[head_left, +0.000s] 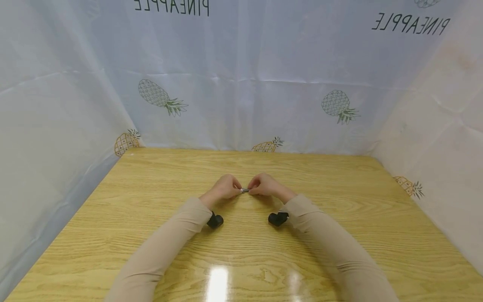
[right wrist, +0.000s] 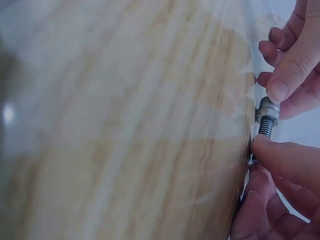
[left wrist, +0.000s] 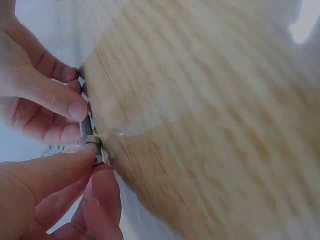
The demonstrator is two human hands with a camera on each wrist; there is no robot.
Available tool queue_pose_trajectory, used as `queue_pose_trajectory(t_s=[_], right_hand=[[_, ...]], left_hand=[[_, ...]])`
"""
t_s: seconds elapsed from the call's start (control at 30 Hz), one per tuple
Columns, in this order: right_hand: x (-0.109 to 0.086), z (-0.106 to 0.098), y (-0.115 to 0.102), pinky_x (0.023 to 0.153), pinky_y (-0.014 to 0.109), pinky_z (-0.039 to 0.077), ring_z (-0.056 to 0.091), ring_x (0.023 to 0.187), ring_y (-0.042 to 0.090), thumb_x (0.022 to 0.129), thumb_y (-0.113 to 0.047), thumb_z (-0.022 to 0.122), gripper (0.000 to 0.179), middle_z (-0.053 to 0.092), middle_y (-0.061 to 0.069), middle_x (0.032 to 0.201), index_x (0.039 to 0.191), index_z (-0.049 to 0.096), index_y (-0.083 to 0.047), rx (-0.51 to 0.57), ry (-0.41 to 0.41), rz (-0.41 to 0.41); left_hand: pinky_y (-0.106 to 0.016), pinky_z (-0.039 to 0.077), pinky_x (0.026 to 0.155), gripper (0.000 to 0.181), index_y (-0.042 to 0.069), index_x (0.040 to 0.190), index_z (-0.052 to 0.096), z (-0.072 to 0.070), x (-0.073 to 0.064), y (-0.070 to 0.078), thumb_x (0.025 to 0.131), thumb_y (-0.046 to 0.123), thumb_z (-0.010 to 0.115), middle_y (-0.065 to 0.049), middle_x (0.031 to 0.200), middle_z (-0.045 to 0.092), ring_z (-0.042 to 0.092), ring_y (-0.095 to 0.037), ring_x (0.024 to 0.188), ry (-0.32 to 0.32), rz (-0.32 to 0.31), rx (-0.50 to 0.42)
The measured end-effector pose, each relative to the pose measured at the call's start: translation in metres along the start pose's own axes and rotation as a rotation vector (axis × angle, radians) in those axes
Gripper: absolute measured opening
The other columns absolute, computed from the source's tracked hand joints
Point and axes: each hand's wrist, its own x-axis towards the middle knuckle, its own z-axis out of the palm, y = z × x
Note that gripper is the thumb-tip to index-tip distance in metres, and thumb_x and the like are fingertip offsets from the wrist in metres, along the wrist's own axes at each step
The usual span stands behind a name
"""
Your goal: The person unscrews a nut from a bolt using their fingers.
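Note:
Between the two hands a small grey metal bolt (head_left: 245,190) lies low over the wooden table (head_left: 245,243). My left hand (head_left: 225,187) pinches its thicker end between thumb and fingertips. There, a nut (right wrist: 267,116) sits round the bolt beside a rounded end. Thumb and fingers of my right hand (head_left: 266,185) grip the threaded shank from the other side. In the left wrist view a short stretch of shank (left wrist: 87,125) shows between the hands; the fingers cover the rest.
Black wrist cameras (head_left: 215,220) stick out inward below both sleeves. A pale curtain (head_left: 241,113) printed with pineapples hangs behind the table and along both sides. Ceiling light reflects off the table's glossy near part.

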Motion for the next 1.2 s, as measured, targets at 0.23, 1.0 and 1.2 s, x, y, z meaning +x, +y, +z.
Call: queue_pose_trajectory(t_s=[0.23, 1.0, 1.2], right_hand=[[0.002, 0.004, 0.001, 0.052, 0.015, 0.043, 0.049, 0.057, 0.006, 0.084, -0.006, 0.068, 0.009, 0.066, 0.007, 0.076, 0.09, 0.069, 0.001, -0.05, 0.015, -0.01], [-0.012, -0.013, -0.002, 0.066, 0.031, 0.054, 0.062, 0.079, 0.028, 0.091, -0.009, 0.06, 0.016, 0.064, 0.016, 0.092, 0.101, 0.063, 0.002, 0.084, 0.079, -0.118], [-0.024, -0.021, -0.01, 0.072, 0.039, 0.054, 0.061, 0.089, 0.038, 0.093, -0.016, 0.057, 0.02, 0.063, 0.023, 0.101, 0.106, 0.063, -0.002, 0.145, 0.103, -0.104]], left_hand=[[-0.029, 0.052, 0.078, 0.014, -0.001, 0.093, 0.073, 0.0, -0.001, 0.004, 0.084, 0.008, 0.066, -0.013, 0.1, 0.071, 0.061, -0.021, 0.089, 0.023, -0.009, 0.063], [-0.023, 0.054, 0.066, 0.024, 0.0, 0.109, 0.068, -0.012, -0.009, 0.002, 0.091, 0.015, 0.059, -0.015, 0.1, 0.071, 0.068, -0.02, 0.08, 0.064, 0.035, -0.221], [-0.034, 0.057, 0.079, 0.029, 0.005, 0.114, 0.066, -0.017, -0.012, 0.003, 0.092, 0.022, 0.06, -0.014, 0.107, 0.07, 0.069, -0.02, 0.086, 0.076, 0.067, -0.319]])
